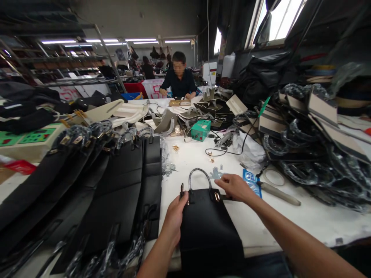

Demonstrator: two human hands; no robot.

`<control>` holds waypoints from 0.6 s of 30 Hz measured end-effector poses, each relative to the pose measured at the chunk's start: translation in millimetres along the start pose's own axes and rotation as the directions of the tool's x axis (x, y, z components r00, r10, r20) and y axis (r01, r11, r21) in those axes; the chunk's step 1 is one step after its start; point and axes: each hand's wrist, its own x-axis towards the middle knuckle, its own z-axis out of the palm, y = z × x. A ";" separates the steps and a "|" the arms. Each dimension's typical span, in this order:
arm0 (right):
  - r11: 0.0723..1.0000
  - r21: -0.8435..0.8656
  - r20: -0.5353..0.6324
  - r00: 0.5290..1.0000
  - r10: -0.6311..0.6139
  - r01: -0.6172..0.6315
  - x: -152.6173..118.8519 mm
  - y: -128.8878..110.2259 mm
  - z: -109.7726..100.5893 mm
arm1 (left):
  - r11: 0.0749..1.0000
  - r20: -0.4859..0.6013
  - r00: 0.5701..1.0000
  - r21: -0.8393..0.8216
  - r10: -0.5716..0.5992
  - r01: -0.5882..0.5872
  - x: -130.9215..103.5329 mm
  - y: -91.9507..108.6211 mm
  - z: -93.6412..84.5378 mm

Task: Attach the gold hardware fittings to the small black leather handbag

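A black handbag piece (pixel 210 227) with a rounded, plastic-wrapped handle (pixel 199 170) lies at the front edge of the white table. My left hand (pixel 175 214) is closed on its upper left edge, thumb up beside a small dark strap end. On the right side, a gold-coloured buckle (pixel 216 197) sits on a short black strap (pixel 226 197) that runs into my right hand (pixel 233 187). The fingers of that hand are curled around the strap, partly hidden. Thin grey metal plates (pixel 216 173) lie just beyond the right fingertips.
Black bag panels (pixel 116 185) are stacked at left, more wrapped pieces (pixel 307 139) piled at right. A hand tool (pixel 279 194) with a cord and a blue packet (pixel 251 181) lie right. Beyond are a green box (pixel 201 130), gold-coloured fittings (pixel 176 148) and a seated co-worker (pixel 179 83).
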 end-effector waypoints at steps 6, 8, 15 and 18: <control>0.995 -0.087 -0.194 0.981 0.028 -0.046 85.7 10.3 -14.9 | 0.984 -0.025 0.998 -0.170 -0.063 0.058 3.5 -1.1 -5.1; 0.992 -0.119 -0.188 0.982 0.021 -0.044 103.7 12.3 -9.2 | 0.978 -0.050 0.996 -0.202 -0.071 0.060 2.4 -2.6 -6.4; 0.984 -0.177 -0.235 0.972 -0.033 -0.009 113.1 15.2 11.0 | 0.979 -0.138 0.990 -0.202 -0.033 0.005 2.0 -7.4 -3.9; 0.993 -0.113 -0.273 0.960 -0.071 0.041 103.4 9.3 5.2 | 0.984 -0.146 0.989 -0.172 0.016 -0.042 2.7 -9.4 -4.4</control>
